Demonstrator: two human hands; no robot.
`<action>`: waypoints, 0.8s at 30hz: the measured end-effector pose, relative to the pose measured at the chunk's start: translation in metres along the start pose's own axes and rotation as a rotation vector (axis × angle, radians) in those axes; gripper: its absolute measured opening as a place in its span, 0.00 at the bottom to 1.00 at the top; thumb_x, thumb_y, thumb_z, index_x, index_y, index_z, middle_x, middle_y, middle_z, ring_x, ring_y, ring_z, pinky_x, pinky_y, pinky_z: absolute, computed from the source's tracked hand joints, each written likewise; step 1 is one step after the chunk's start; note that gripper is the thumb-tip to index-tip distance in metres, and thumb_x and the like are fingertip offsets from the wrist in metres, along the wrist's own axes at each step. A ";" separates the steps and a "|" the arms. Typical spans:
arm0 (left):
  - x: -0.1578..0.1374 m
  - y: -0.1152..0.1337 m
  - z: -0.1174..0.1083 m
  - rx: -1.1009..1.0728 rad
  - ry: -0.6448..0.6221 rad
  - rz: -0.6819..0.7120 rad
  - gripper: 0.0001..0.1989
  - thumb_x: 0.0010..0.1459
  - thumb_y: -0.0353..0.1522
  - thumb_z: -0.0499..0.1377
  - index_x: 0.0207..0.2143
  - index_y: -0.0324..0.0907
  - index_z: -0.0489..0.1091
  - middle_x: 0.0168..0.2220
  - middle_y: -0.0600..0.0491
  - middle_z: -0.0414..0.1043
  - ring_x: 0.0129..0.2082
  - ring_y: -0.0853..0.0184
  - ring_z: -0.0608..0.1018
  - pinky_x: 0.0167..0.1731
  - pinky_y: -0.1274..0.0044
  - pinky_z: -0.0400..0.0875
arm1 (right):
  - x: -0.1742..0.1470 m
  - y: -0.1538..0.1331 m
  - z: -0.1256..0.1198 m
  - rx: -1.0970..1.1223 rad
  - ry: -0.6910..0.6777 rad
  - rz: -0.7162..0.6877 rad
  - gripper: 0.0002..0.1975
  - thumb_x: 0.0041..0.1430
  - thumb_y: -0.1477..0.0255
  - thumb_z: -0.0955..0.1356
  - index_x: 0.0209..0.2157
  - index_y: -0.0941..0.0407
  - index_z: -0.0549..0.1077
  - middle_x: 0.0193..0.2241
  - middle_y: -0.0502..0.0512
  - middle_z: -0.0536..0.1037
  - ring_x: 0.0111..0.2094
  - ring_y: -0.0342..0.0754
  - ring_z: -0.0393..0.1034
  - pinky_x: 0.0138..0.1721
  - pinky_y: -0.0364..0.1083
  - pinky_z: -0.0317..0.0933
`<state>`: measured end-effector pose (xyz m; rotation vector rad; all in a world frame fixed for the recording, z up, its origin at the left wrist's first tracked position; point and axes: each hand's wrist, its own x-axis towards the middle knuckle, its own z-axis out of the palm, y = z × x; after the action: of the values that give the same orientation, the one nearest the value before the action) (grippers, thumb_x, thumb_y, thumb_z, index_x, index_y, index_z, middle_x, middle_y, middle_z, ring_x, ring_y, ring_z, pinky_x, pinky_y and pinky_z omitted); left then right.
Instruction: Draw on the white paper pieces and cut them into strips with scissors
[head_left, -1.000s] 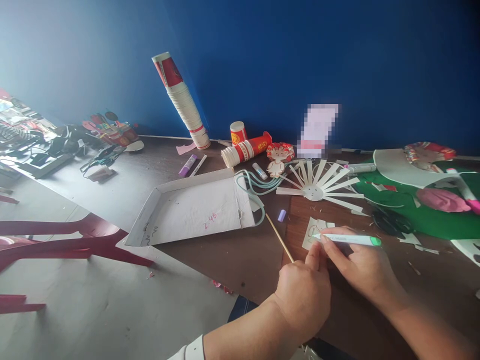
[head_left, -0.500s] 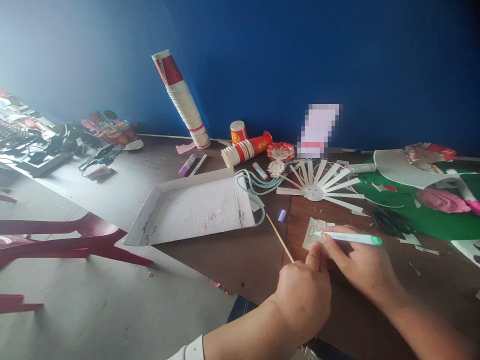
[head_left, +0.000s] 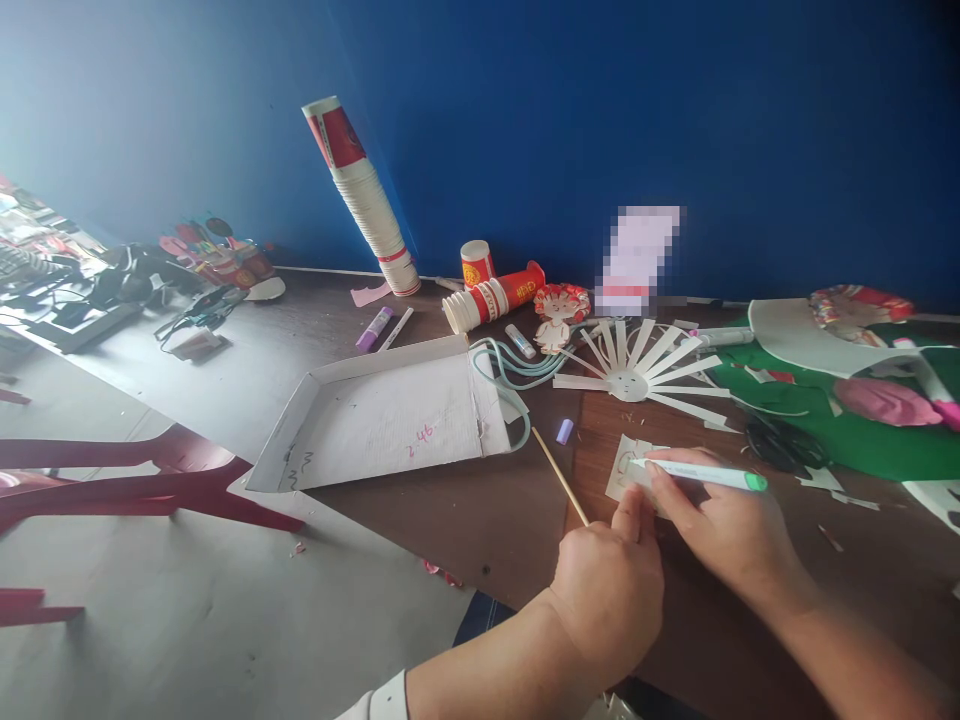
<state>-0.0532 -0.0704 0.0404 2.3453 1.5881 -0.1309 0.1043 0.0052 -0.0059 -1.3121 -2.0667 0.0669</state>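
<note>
Our right hand has its thumb and fingers clamped on a slim white marker with a green end, its tip pointing left at a small white piece of paper with dark drawn lines. The paper lies at the near right on the dark brown wooden table, partly hidden by our hands. Our left hand is curled, fingertips at the paper's near edge; we cannot tell whether its fingers close together on anything. A thin pale wooden stick runs to its knuckles, where the near end is hidden.

Near the paper, to the left, we see a small purple cap; on the far side lies a white paper disc with fanned strips and a drawn face. Farther left sits a shallow white cardboard tray, and beyond it a tall stack of red and white paper cups slants in our view. At the right, a pink oval piece rests on a flat green sheet.
</note>
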 end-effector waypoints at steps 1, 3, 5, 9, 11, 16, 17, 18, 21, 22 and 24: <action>0.000 0.000 0.000 -0.003 -0.003 0.002 0.35 0.63 0.31 0.53 0.71 0.32 0.52 0.71 0.40 0.56 0.35 0.65 0.82 0.25 0.74 0.75 | 0.000 0.000 0.000 0.000 0.006 -0.006 0.12 0.67 0.64 0.65 0.41 0.56 0.76 0.36 0.59 0.85 0.34 0.55 0.82 0.32 0.48 0.72; 0.000 0.000 0.000 -0.003 -0.001 0.004 0.35 0.63 0.31 0.53 0.71 0.33 0.53 0.71 0.41 0.56 0.36 0.65 0.82 0.25 0.74 0.75 | 0.001 0.000 0.000 -0.001 0.013 -0.017 0.12 0.67 0.64 0.65 0.41 0.56 0.76 0.36 0.59 0.84 0.35 0.55 0.82 0.33 0.47 0.72; 0.000 0.000 0.000 0.001 0.003 -0.001 0.34 0.63 0.31 0.53 0.71 0.33 0.54 0.71 0.41 0.56 0.35 0.65 0.82 0.25 0.74 0.74 | 0.002 0.001 0.000 0.006 0.008 -0.023 0.12 0.67 0.65 0.65 0.41 0.56 0.77 0.37 0.59 0.84 0.35 0.55 0.82 0.33 0.47 0.72; -0.001 0.000 0.002 0.006 0.020 -0.008 0.34 0.64 0.32 0.53 0.71 0.34 0.54 0.70 0.40 0.57 0.34 0.66 0.82 0.24 0.75 0.74 | 0.002 0.002 0.001 0.020 0.002 -0.009 0.11 0.67 0.65 0.65 0.42 0.56 0.76 0.37 0.58 0.84 0.35 0.54 0.82 0.32 0.48 0.72; -0.001 0.000 0.002 0.009 0.026 -0.002 0.34 0.64 0.32 0.53 0.71 0.33 0.54 0.70 0.40 0.57 0.34 0.65 0.82 0.24 0.74 0.74 | 0.002 0.002 0.000 0.022 0.003 -0.009 0.11 0.67 0.65 0.65 0.41 0.56 0.76 0.36 0.58 0.84 0.35 0.55 0.82 0.32 0.48 0.71; 0.000 -0.001 0.001 -0.006 0.023 -0.004 0.35 0.63 0.32 0.54 0.71 0.33 0.53 0.70 0.39 0.57 0.35 0.65 0.82 0.26 0.74 0.75 | 0.003 0.001 0.001 0.014 0.001 -0.011 0.10 0.67 0.66 0.65 0.41 0.56 0.76 0.37 0.58 0.84 0.35 0.55 0.82 0.32 0.48 0.71; 0.000 -0.001 0.000 -0.010 0.021 -0.005 0.35 0.63 0.32 0.54 0.71 0.33 0.53 0.70 0.39 0.57 0.35 0.65 0.82 0.26 0.74 0.76 | 0.003 0.002 0.001 0.016 -0.001 -0.014 0.10 0.67 0.66 0.65 0.42 0.56 0.76 0.37 0.58 0.84 0.36 0.55 0.82 0.32 0.48 0.71; 0.000 -0.001 0.000 -0.015 0.019 -0.004 0.35 0.63 0.32 0.54 0.71 0.33 0.53 0.70 0.39 0.58 0.36 0.64 0.82 0.26 0.74 0.76 | 0.002 0.002 0.001 0.019 -0.004 -0.019 0.10 0.67 0.66 0.65 0.42 0.55 0.76 0.38 0.58 0.84 0.37 0.54 0.82 0.32 0.48 0.71; -0.001 -0.001 0.000 -0.021 0.012 -0.005 0.35 0.63 0.31 0.53 0.71 0.33 0.53 0.70 0.39 0.58 0.36 0.64 0.82 0.26 0.74 0.76 | 0.001 0.002 0.002 0.025 -0.007 -0.026 0.10 0.68 0.66 0.65 0.43 0.55 0.76 0.39 0.58 0.84 0.38 0.54 0.82 0.34 0.47 0.71; -0.001 0.000 0.000 -0.021 0.012 -0.006 0.34 0.63 0.31 0.53 0.71 0.33 0.53 0.70 0.39 0.58 0.35 0.64 0.82 0.26 0.74 0.76 | 0.001 0.002 0.002 0.025 -0.011 -0.026 0.10 0.68 0.66 0.65 0.43 0.55 0.76 0.39 0.57 0.84 0.39 0.54 0.82 0.34 0.47 0.71; -0.001 0.000 0.000 -0.016 0.013 -0.009 0.35 0.63 0.31 0.53 0.71 0.33 0.53 0.70 0.38 0.58 0.35 0.64 0.82 0.26 0.74 0.75 | 0.000 0.003 0.002 0.026 -0.019 -0.023 0.11 0.68 0.66 0.65 0.43 0.55 0.77 0.39 0.57 0.84 0.39 0.54 0.82 0.34 0.47 0.71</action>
<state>-0.0535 -0.0713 0.0402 2.3316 1.5998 -0.1052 0.1053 0.0072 -0.0079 -1.2759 -2.0898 0.0966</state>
